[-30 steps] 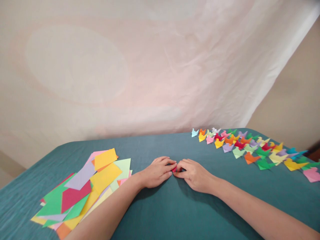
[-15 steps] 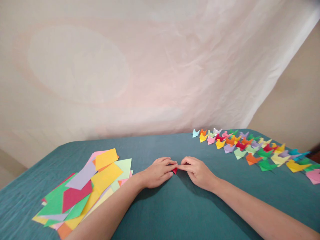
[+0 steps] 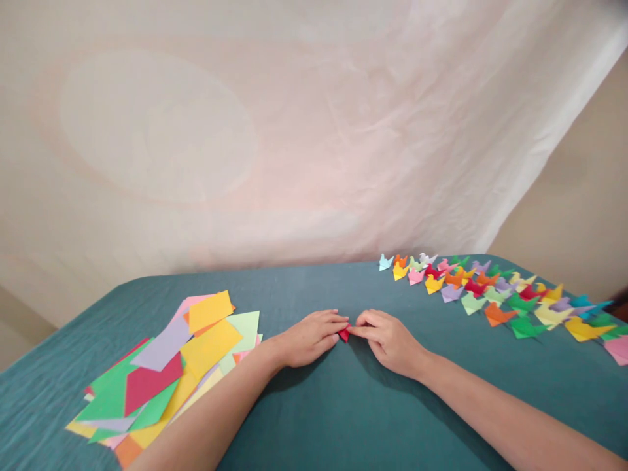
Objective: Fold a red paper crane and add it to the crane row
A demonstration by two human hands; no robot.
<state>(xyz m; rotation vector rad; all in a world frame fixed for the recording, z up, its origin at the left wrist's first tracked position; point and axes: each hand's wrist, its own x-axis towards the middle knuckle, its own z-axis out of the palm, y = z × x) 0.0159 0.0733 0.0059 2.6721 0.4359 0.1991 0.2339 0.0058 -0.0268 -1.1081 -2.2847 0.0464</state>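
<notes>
My left hand [image 3: 308, 340] and my right hand [image 3: 390, 340] meet at the middle of a teal-covered table [image 3: 343, 412]. Between their fingertips sits a small folded piece of red paper [image 3: 344, 334], pressed on the cloth. Both hands pinch it, with fingers curled together; most of the paper is hidden by the fingers. A loose pile of coloured paper sheets [image 3: 161, 366] lies left of my left forearm. Rows of small folded paper figures [image 3: 490, 294] in many colours stretch away to the right of my right hand.
A pale creased cloth backdrop [image 3: 294, 131] hangs behind the table's far edge. A beige wall [image 3: 583, 190] shows at the right. The table's left corner drops off near the paper pile.
My right hand has lifted its wrist slightly and drawn its fingertips into a tighter pinch on the red paper. The left hand has barely moved.
</notes>
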